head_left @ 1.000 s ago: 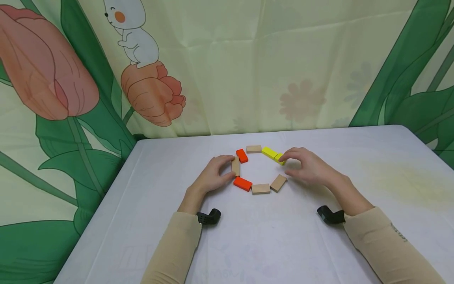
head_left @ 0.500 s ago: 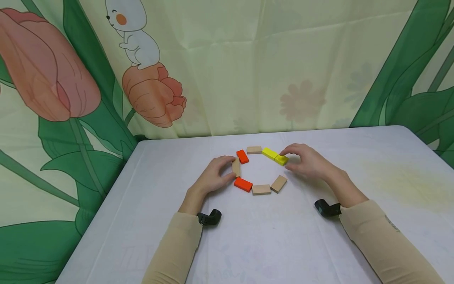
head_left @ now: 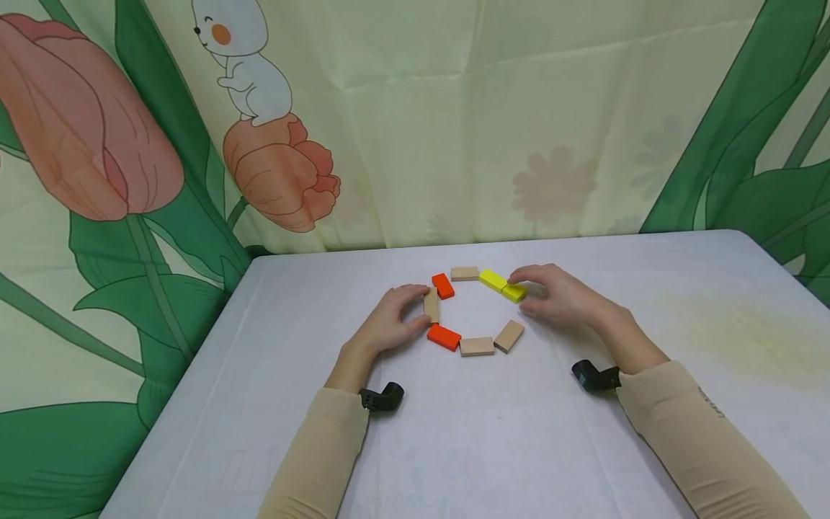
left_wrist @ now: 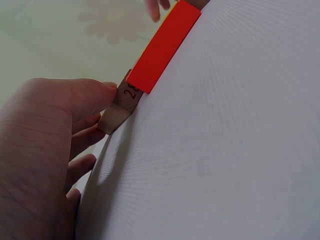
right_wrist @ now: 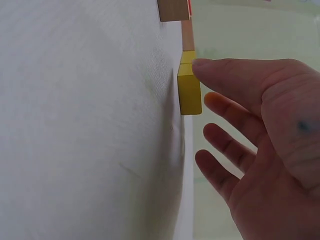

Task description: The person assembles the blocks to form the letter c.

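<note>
Flat wooden blocks lie end to end in a rough ring on the white-covered table. At the ring's left my left hand (head_left: pixel 387 322) pinches a plain wooden block (head_left: pixel 431 305) endwise between thumb and index finger. An orange-red block (left_wrist: pixel 165 47) adjoins its near end, and another orange-red block (head_left: pixel 444 285) lies by its far end. On the right side, my right hand (head_left: pixel 563 295) pinches the nearer yellow block (head_left: pixel 514 293) between thumb and index finger. Its other fingers are spread loosely, as the right wrist view shows. The second yellow block (head_left: pixel 493 280) touches that one.
Plain blocks lie at the ring's back (head_left: pixel 464 274), front (head_left: pixel 477 347) and front right (head_left: pixel 509 336). A gap separates the front right block from the nearer yellow one. Behind the table (head_left: pixel 493 432) hangs a printed curtain (head_left: pixel 421 144).
My right hand's index finger has shifted to the far side of the nearer yellow block, uncovering more of it. That block has turned slightly, its outer end swinging away from me. The left hand stays put.
</note>
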